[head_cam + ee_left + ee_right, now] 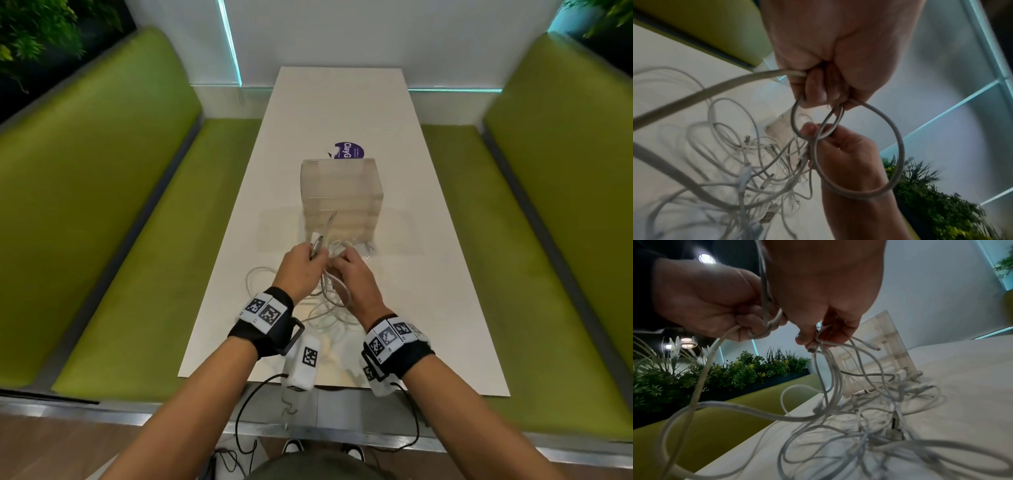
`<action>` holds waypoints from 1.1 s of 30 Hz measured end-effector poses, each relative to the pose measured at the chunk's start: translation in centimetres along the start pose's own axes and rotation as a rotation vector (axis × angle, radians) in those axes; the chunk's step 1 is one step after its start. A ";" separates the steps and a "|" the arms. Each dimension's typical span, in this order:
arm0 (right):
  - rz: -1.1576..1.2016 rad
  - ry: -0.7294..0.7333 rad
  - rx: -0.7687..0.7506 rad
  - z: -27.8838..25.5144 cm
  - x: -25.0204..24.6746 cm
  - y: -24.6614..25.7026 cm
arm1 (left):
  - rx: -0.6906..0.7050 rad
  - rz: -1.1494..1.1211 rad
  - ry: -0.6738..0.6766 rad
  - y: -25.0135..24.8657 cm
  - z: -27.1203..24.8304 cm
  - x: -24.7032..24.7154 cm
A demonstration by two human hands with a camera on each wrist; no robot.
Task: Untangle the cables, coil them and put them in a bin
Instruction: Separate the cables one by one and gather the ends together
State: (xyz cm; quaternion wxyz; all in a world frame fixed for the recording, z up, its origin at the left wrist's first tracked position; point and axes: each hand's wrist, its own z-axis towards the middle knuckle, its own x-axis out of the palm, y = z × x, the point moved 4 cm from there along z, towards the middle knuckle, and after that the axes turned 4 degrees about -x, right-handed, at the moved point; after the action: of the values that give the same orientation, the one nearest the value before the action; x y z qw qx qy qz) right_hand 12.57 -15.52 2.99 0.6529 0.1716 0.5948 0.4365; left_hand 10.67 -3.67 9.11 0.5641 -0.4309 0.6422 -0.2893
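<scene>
A tangle of white and grey cables [325, 305] lies on the white table [428, 274] in front of a clear plastic bin [340, 195]. My left hand [312, 256] grips small loops of a thick grey cable [899, 146], fingers curled round them. Close beside it, my right hand [337, 263] pinches a few thin white cables [819, 339] lifted from the tangle [879, 418]. In the right wrist view the grey cable [701, 378] trails down from my left hand [748, 327] to the table. Several plug ends show in the heap [756, 162].
The bin [881, 350] stands upright just beyond the heap, open at the top. A purple sticker [349, 150] lies behind it. Green benches [102, 222] flank the narrow table on both sides. Black wrist-camera leads hang below the table's near edge [342, 385].
</scene>
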 end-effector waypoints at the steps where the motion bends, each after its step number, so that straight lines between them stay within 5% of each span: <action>1: -0.033 0.026 0.011 0.0 0.1 -0.4 | 0.015 0.004 -0.026 -0.3 -0.3 -0.2; 8: -0.095 0.038 0.223 0.9 -0.8 -4.5 | 0.150 -0.252 -0.223 -2.9 -1.7 -5.1; 16: -0.146 0.051 0.265 1.5 -1.3 -5.0 | 0.160 -0.374 -0.335 -1.7 -3.2 -8.6; 25: -0.110 -0.075 -0.040 0.8 -0.9 -0.5 | 0.046 0.060 -0.061 0.8 -1.1 -1.2; 33: -0.069 -0.078 -0.037 0.5 -2.1 0.4 | 0.116 0.186 -0.033 1.5 -0.1 0.0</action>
State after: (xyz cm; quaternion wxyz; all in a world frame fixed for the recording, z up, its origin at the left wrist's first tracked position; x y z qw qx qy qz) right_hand 13.09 -16.73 4.71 0.6933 0.1559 0.5663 0.4176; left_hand 10.26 -3.01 7.85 0.6230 -0.3408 0.6522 -0.2651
